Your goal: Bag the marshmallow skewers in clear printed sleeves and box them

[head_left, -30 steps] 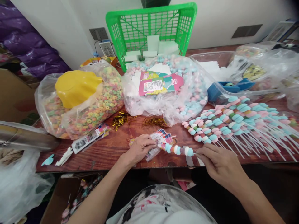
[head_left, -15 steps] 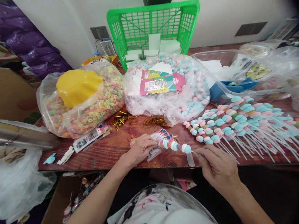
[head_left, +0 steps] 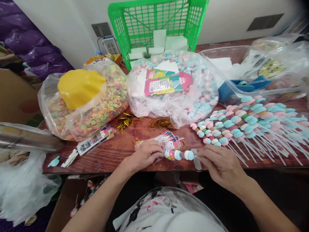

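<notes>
A marshmallow skewer (head_left: 189,155) in blue, white and pink lies level between my hands, over the table's front edge. My right hand (head_left: 220,164) pinches its stick at the right end. My left hand (head_left: 147,154) is closed at the other end, on a clear printed plastic bag (head_left: 170,154) that covers the left part of the skewer. Its fingertips hide the skewer's tip. Right under and behind that hand lies a fanned stack of printed bags (head_left: 169,139). To the right of my right hand, finished-looking marshmallow skewers (head_left: 246,122) lie in a heap, sticks towards me.
Behind stand a bag of ring candies (head_left: 106,109) with a yellow bowl (head_left: 80,87) and a bag of marshmallows (head_left: 202,96) with printed cards on it. A green basket (head_left: 158,8) is at the wall. Gold twist ties (head_left: 125,121), a metal flask (head_left: 26,138) and a plastic tub (head_left: 241,91) flank these.
The skewer has shifted slightly left and levelled out, with more of its left part under the printed bag. My right hand has moved left with it. The view has shifted slightly.
</notes>
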